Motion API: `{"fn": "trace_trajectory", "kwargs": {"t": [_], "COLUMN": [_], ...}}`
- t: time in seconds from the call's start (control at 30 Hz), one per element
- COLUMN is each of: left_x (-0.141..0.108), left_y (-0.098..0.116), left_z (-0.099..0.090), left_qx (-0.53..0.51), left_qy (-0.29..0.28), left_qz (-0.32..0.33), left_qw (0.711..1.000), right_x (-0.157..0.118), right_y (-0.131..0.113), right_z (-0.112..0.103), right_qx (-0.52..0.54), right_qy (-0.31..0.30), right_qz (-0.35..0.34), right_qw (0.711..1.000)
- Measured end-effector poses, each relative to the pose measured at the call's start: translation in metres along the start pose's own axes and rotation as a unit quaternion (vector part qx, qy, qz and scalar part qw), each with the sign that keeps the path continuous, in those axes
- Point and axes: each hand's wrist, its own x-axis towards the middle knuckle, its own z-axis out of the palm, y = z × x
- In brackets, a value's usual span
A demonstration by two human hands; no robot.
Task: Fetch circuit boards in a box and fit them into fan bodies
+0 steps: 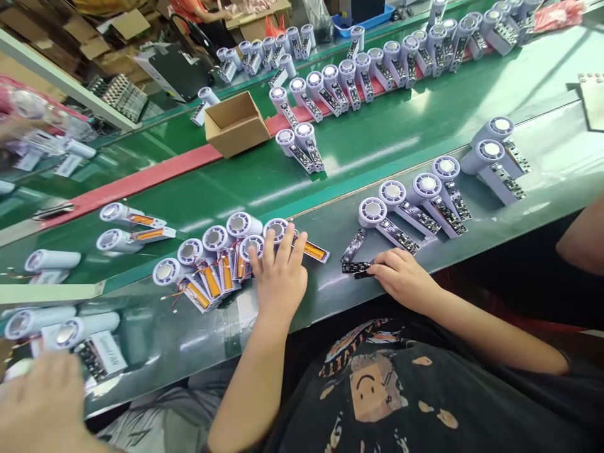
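Observation:
My left hand [282, 277] is spread with its fingers apart, over the nearest of the lavender fan units with orange batteries [211, 281]. Under its fingertips lies one such unit, its orange battery [315, 250] pointing right. My right hand [401, 277] pinches the end of a dark circuit board [356, 267] at the bench's near edge. Another small board [353, 245] lies just above that one. Beyond my right hand stands a row of lavender fan units with black circuit boards in their handles [427, 184].
Across the green belt [236, 182] run more fan units [349, 75] on a red strip and an open cardboard box [236, 123]. A co-worker's blurred hand [42, 402] is at lower left, near more units [87, 330]. Another person's arm [582, 242] shows at right.

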Motion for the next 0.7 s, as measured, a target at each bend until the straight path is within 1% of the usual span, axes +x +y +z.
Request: {"fn": "trace_trajectory", "kwargs": {"t": [0.07,0.1,0.17,0.2,0.27,0.33,0.37,0.4,0.43,0.47,0.5,0.57,0.6,0.63,0.67,0.7], "left_x": [0.01,0.014,0.017,0.018,0.016,0.013,0.012,0.011,0.01,0.009,0.006,-0.003,-0.009,-0.016,-0.024,-0.031], "left_y": [-0.001,0.0,0.008,0.014,0.03,0.043,0.047,0.049,0.048,0.046,0.042,0.034,0.033,0.033,0.036,0.041], "left_z": [0.006,0.007,0.008,0.007,0.004,0.0,-0.004,-0.007,-0.012,-0.016,-0.021,-0.03,-0.033,-0.034,-0.033,-0.03], "left_qx": [0.002,-0.004,-0.016,-0.02,-0.028,-0.04,-0.046,-0.05,-0.052,-0.052,-0.049,-0.054,-0.071,-0.097,-0.127,-0.154], "left_qy": [-0.057,-0.075,-0.086,-0.084,-0.097,-0.127,-0.136,-0.137,-0.128,-0.109,-0.085,-0.008,0.038,0.071,0.083,0.069], "left_qz": [0.006,0.015,0.034,0.044,0.061,0.074,0.075,0.073,0.067,0.058,0.046,0.025,0.029,0.05,0.089,0.14], "left_qw": [0.998,0.997,0.996,0.995,0.993,0.988,0.987,0.987,0.988,0.991,0.994,0.998,0.996,0.991,0.984,0.976], "right_x": [0.003,0.005,0.008,0.01,0.012,0.014,0.015,0.017,0.019,0.021,0.023,0.027,0.03,0.031,0.033,0.034], "right_y": [0.002,0.003,0.002,0.001,-0.004,-0.011,-0.014,-0.017,-0.018,-0.019,-0.019,-0.018,-0.017,-0.016,-0.016,-0.015], "right_z": [0.002,0.002,0.001,0.0,0.0,0.002,0.005,0.008,0.011,0.015,0.019,0.025,0.028,0.03,0.032,0.032], "right_qx": [0.04,0.071,0.152,0.197,0.292,0.385,0.424,0.452,0.464,0.46,0.441,0.383,0.355,0.33,0.311,0.298], "right_qy": [0.025,0.039,0.066,0.077,0.087,0.079,0.071,0.067,0.069,0.077,0.089,0.11,0.114,0.115,0.115,0.116], "right_qz": [0.014,0.025,0.062,0.09,0.159,0.22,0.238,0.246,0.244,0.233,0.212,0.151,0.121,0.098,0.082,0.075], "right_qw": [0.999,0.996,0.984,0.973,0.939,0.893,0.871,0.855,0.849,0.854,0.867,0.905,0.92,0.932,0.94,0.945]}}
